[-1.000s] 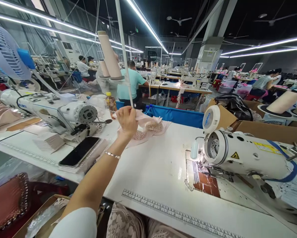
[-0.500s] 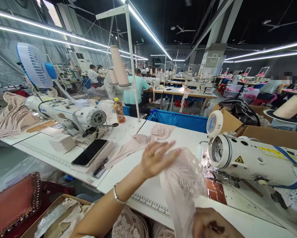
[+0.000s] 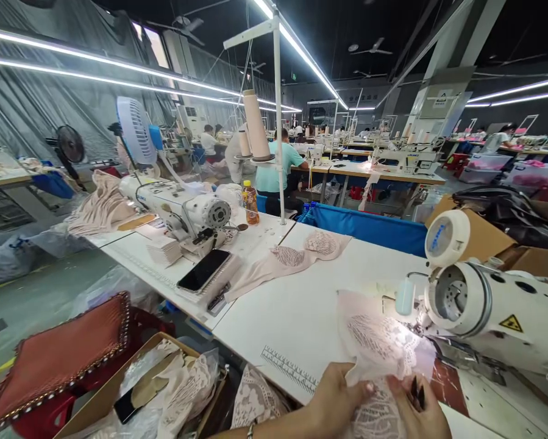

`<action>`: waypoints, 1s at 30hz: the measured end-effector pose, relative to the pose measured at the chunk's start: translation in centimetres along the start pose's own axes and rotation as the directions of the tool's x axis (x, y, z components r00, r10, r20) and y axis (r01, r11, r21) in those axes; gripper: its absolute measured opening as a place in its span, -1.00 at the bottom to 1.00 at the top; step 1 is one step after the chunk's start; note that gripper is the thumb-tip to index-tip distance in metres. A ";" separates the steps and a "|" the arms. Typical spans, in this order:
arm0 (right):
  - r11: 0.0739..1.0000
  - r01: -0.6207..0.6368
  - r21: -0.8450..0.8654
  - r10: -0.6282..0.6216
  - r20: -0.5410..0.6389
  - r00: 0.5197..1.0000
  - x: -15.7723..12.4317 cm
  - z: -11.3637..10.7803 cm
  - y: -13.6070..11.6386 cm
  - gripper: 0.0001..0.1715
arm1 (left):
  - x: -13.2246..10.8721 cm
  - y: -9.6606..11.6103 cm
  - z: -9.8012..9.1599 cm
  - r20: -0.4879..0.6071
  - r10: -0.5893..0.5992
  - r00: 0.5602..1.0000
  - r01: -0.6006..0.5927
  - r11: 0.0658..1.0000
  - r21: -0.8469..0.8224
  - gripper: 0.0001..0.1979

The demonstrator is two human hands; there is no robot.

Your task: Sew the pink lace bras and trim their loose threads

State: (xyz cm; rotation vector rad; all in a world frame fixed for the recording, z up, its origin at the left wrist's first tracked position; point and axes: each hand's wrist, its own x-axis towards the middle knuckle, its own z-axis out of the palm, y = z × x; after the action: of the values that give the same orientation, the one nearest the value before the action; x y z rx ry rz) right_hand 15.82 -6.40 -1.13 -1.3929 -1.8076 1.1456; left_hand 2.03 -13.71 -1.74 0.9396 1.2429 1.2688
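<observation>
A pale pink lace bra piece (image 3: 369, 332) lies on the white table by the sewing machine (image 3: 466, 299), its far part lit by the lamp near the needle. My left hand (image 3: 340, 393) pinches its near edge between thumb and fingers. Close beside it, my right hand (image 3: 420, 414) is closed on the same lace, its fingers pressed to the cloth. Dark pointed tips of a small tool (image 3: 417, 393) show among the right fingers; its kind is unclear. The near end of the lace hangs below both hands.
Another lace bra piece (image 3: 296, 259) lies further back. Left of it are a phone (image 3: 205, 271) on a stack, a second sewing machine (image 3: 177, 207), a drink bottle (image 3: 250, 204) and a thread stand (image 3: 279, 122). A carton (image 3: 95, 396) of lace scraps sits below left.
My left hand has come down and right from above the lace to grip its near edge beside my right hand. The lace now lies flatter by the needle. The view has turned left.
</observation>
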 end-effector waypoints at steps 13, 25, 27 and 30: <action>0.995 0.098 -0.014 -0.091 0.262 0.961 -0.2 -0.6 -1.0 -0.28 | 1.6 2.2 -1.7 0.231 -0.064 0.971 -0.061 0.866 0.496 -0.47; 0.964 0.163 -0.210 -0.049 0.460 0.886 2.5 -1.3 -1.3 -0.38 | 0.9 0.4 -0.3 0.026 -0.070 0.997 0.046 0.846 0.531 -0.52; 0.939 0.226 -0.257 -0.156 0.266 0.951 2.2 -0.1 -1.1 -0.39 | 0.7 -0.6 0.6 -0.070 -0.061 0.996 0.087 0.865 0.494 -0.49; 0.917 0.296 -0.267 -0.295 0.044 0.955 1.7 1.3 -0.4 -0.46 | 0.1 -1.7 1.5 -0.110 -0.045 0.993 0.088 0.904 0.418 -0.42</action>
State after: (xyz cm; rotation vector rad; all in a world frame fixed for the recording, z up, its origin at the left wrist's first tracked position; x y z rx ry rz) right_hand 14.03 -5.21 -1.46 -1.2032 -2.1519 0.7659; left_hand 3.74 -13.65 -3.18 1.1399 1.6558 1.0163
